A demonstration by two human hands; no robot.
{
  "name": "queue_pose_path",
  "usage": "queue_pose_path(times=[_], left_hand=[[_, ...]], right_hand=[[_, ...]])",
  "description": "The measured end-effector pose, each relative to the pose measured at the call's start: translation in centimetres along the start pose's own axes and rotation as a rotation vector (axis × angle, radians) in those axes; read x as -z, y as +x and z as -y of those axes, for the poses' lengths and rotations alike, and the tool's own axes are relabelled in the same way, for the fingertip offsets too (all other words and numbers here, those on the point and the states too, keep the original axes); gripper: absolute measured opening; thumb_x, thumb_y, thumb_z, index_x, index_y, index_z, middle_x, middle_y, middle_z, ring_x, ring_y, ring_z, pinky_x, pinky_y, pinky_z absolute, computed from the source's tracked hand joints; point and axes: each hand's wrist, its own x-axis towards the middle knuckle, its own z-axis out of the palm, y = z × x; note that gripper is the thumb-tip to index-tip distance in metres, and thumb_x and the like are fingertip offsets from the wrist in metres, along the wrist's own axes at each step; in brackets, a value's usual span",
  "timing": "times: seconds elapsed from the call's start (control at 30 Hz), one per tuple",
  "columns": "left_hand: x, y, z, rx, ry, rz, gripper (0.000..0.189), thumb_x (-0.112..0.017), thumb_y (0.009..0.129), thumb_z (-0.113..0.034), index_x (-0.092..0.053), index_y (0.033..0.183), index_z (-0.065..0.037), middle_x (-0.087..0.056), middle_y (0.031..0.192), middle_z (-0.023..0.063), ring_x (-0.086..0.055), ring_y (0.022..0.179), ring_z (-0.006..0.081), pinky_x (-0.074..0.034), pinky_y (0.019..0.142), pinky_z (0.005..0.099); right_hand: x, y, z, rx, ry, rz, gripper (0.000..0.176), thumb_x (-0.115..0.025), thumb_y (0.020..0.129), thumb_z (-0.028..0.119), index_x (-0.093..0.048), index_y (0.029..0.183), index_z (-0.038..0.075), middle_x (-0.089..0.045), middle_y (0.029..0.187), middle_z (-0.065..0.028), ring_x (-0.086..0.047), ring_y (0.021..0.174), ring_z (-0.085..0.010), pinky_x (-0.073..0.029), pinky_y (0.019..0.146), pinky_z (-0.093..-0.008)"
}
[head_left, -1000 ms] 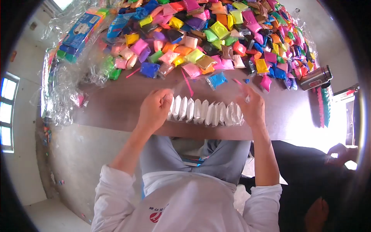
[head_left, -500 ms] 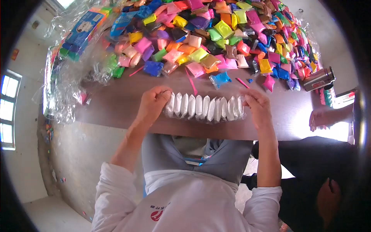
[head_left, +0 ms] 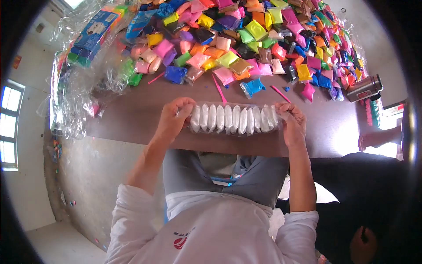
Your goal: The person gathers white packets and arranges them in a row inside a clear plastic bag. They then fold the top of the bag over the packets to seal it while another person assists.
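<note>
A clear plastic bag [head_left: 235, 119] holds several small white packets standing side by side in one row. It is stretched level between my hands, just over the near edge of the table. My left hand [head_left: 176, 113] pinches its left end between thumb and fingers. At the other end, my right hand [head_left: 292, 119] is closed on the right corner of the bag. Beyond the bag lie a pink plastic stick [head_left: 219, 89], a blue packet [head_left: 252, 88] and a second pink stick [head_left: 280, 93].
A large heap of colourful packets [head_left: 228, 39] covers the back of the brown table [head_left: 127, 116]. Clear plastic wrapping and a printed blue pack [head_left: 94, 33] lie at the left. A metal cup [head_left: 365, 89] stands at right, near another person's hand [head_left: 373, 139].
The row of white packets sits straighter and more even in the bag. My right fingers have shifted slightly at its corner. The other person's hand at right has moved a little right.
</note>
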Motion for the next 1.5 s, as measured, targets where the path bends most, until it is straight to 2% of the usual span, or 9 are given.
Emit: queue_pose_path(times=[0.17,0.43,0.53,0.63,0.73,0.87,1.07,1.33,1.5], left_hand=[[0.3,-0.2,0.8,-0.023,0.019,0.018,0.016,-0.056,0.095,-0.018,-0.064,0.103,-0.006,-0.058,0.079,-0.0036,-0.051,0.064,0.0029,-0.041,0.053,0.0192],[-0.1,-0.4,0.5,-0.01,0.058,-0.044,0.018,-0.056,0.095,-0.02,-0.065,0.105,-0.007,-0.058,0.077,-0.0043,-0.052,0.063,0.0023,-0.041,0.052,0.0186],[-0.3,-0.5,0.1,0.005,0.043,-0.052,0.02,-0.056,0.095,-0.022,-0.065,0.106,-0.008,-0.058,0.078,-0.0052,-0.051,0.063,0.002,-0.041,0.052,0.0181],[-0.3,-0.3,0.7,-0.015,0.034,-0.047,0.02,-0.056,0.095,-0.023,-0.065,0.105,-0.008,-0.057,0.077,-0.006,-0.05,0.062,0.0017,-0.04,0.052,0.0177],[0.2,-0.2,1.0,-0.06,0.037,0.006,0.02,-0.055,0.095,-0.023,-0.065,0.105,-0.008,-0.056,0.075,-0.0064,-0.049,0.062,0.0013,-0.04,0.052,0.0174],[0.3,-0.3,0.7,-0.051,0.076,0.022,0.019,-0.054,0.096,-0.021,-0.065,0.104,-0.008,-0.056,0.075,-0.0061,-0.049,0.062,0.0011,-0.04,0.051,0.0173],[0.3,-0.4,0.6,-0.051,0.041,0.025,0.018,-0.055,0.096,-0.021,-0.065,0.104,-0.008,-0.058,0.075,-0.0052,-0.05,0.063,0.0015,-0.04,0.05,0.0175],[1.0,-1.1,0.5,-0.059,0.165,0.03,0.02,-0.056,0.096,-0.022,-0.064,0.104,-0.005,-0.056,0.073,-0.005,-0.051,0.065,0.0026,-0.042,0.053,0.0191],[1.3,-1.9,0.5,-0.282,0.192,0.192,0.037,-0.071,0.086,-0.02,-0.057,0.115,-0.003,-0.058,0.091,0.0024,-0.053,0.071,0.0076,-0.046,0.064,0.0231]], right_hand=[[0.2,-0.3,0.3,0.028,-0.075,0.049,0.007,-0.063,0.085,-0.004,-0.063,0.091,0.001,-0.065,0.109,-0.0096,-0.06,0.103,-0.0161,-0.045,0.094,-0.029],[0.7,-1.1,3.2,-0.077,-0.272,0.245,0.061,-0.082,0.071,0.009,-0.054,0.124,-0.002,-0.056,0.124,-0.0087,-0.05,0.119,-0.0182,-0.04,0.101,-0.0333],[1.9,-0.5,2.6,-0.021,-0.321,0.342,0.071,-0.084,0.069,0.009,-0.049,0.129,-0.004,-0.052,0.129,-0.0106,-0.049,0.121,-0.0208,-0.038,0.104,-0.0368],[2.1,-0.6,1.3,0.044,-0.246,0.277,0.082,-0.087,0.067,0.012,-0.043,0.135,-0.004,-0.051,0.129,-0.0126,-0.049,0.121,-0.0227,-0.038,0.104,-0.038],[2.2,-0.1,1.8,-0.019,-0.32,0.286,0.088,-0.088,0.066,0.015,-0.04,0.137,-0.004,-0.053,0.127,-0.0135,-0.052,0.118,-0.0224,-0.042,0.101,-0.0381],[2.1,0.4,2.0,-0.078,-0.326,0.317,0.086,-0.088,0.066,0.018,-0.043,0.136,-0.003,-0.055,0.122,-0.0106,-0.055,0.111,-0.0197,-0.045,0.096,-0.0345],[2.4,0.6,0.7,-0.016,-0.361,0.318,0.067,-0.087,0.068,0.022,-0.055,0.122,-0.002,-0.058,0.107,-0.0035,-0.055,0.101,-0.0136,-0.046,0.09,-0.0278],[1.2,0.4,2.6,0.104,-0.757,0.326,0.047,-0.083,0.072,0.026,-0.063,0.105,-0.001,-0.059,0.103,-0.0036,-0.056,0.097,-0.0127,-0.045,0.085,-0.0264],[2.0,0.3,0.8,0.15,-0.628,0.279,0.047,-0.082,0.074,0.029,-0.063,0.105,-0.001,-0.06,0.106,-0.0054,-0.056,0.1,-0.0151,-0.044,0.086,-0.0281]])
